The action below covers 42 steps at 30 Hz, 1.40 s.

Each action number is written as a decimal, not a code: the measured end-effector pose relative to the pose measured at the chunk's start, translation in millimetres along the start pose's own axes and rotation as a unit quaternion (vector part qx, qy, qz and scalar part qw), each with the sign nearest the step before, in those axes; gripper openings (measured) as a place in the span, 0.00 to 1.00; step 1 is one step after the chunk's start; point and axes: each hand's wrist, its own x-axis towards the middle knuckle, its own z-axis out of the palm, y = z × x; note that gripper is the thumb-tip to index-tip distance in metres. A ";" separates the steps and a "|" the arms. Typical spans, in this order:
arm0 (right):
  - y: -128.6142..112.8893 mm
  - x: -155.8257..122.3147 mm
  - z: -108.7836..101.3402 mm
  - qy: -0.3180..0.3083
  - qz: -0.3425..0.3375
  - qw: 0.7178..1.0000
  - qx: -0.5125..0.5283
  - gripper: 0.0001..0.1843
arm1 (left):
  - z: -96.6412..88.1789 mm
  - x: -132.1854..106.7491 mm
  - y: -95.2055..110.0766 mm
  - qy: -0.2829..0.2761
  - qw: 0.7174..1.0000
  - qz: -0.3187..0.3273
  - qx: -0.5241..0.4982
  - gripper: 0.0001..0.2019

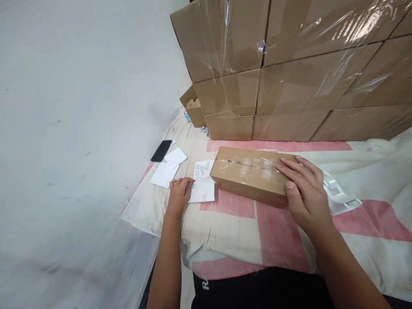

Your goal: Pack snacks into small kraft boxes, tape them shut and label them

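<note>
A closed cardboard box [251, 169], its top seam covered with clear tape, lies on the bedding. My right hand [304, 189] rests over its right end, fingers stretched across the top and the thumb near the front edge. To the left of the box is a creased white sheet of paper [203, 189] with small printed outlines, its right side against the box's corner. The fingers of my left hand [180, 192] are bent together and pinch the left edge of this sheet. Beside my right hand sits a white tape dispenser [341, 197], partly hidden by it.
A tall stack of cardboard cartons [289, 86] wrapped in clear film stands behind. A small open carton [195, 109] is at its left. Blank white papers [169, 167] and a black phone [161, 150] lie left, near the pale wall [80, 107]. Pink-and-cream bedding [231, 236] covers the surface.
</note>
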 end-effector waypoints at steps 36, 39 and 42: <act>-38.6 -48.1 -11.3 0.012 -0.127 0.983 0.135 0.12 | -45.4 -47.9 203.0 0.037 0.966 0.245 -0.080 0.08; -40.4 -53.9 -7.2 -0.015 -0.110 0.981 0.158 0.11 | -42.2 -44.7 224.5 0.028 0.955 0.293 -0.043 0.11; -38.1 -53.0 -9.9 0.020 -0.084 0.984 0.156 0.09 | -34.8 -37.8 234.7 0.049 0.950 0.307 -0.018 0.13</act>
